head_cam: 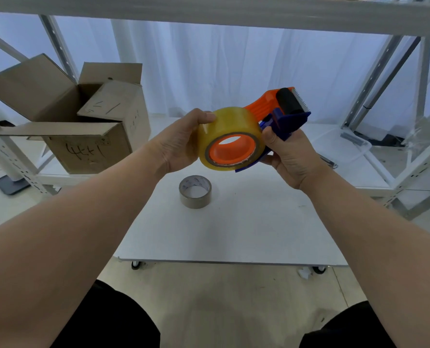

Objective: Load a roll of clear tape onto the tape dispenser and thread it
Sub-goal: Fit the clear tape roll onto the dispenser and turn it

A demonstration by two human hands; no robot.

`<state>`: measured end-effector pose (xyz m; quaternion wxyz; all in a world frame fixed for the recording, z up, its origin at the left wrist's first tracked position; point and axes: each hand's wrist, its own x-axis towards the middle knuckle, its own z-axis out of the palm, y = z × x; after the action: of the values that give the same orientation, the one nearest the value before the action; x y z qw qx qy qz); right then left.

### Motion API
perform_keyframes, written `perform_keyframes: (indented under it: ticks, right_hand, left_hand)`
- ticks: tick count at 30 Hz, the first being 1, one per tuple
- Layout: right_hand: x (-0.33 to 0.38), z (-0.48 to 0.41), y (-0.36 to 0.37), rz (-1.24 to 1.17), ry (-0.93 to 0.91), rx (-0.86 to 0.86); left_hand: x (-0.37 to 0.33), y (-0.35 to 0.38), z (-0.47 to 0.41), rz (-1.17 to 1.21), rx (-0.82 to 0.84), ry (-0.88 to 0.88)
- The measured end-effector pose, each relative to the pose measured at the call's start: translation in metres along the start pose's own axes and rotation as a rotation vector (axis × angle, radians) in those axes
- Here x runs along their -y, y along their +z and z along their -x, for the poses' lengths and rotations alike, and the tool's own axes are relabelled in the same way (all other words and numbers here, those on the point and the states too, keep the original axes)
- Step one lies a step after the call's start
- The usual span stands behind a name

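Observation:
A yellowish clear tape roll (pixel 230 126) sits over the orange hub of the tape dispenser (pixel 285 110), held in the air above the white table (pixel 246 229). My left hand (pixel 181 144) grips the roll from the left, thumb on its top. From the right, my right hand (pixel 290 156) holds the dispenser by its blue frame. The dispenser's black roller and toothed blade point up and to the right. No loose tape end shows.
A brown tape roll (pixel 195 191) stands on the table just below my hands. An open cardboard box (pixel 83 121) sits on a low shelf at the left. White metal shelving frames both sides, and a clear plastic bin (pixel 344 144) lies at the right.

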<state>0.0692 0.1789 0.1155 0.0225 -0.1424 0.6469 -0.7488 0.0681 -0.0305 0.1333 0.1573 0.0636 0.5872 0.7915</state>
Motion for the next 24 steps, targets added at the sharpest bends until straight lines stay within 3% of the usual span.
perform_keyframes:
  ticks: [19, 24]
  right_hand:
    - [-0.001, 0.0, -0.007, 0.252, -0.057, -0.074]
    - [-0.004, 0.002, -0.002, 0.461, -0.107, 0.0]
  left_hand:
    - [0.009, 0.003, -0.013, -0.343, -0.182, -0.021]
    - [0.014, 0.009, -0.011, -0.61, -0.163, -0.034]
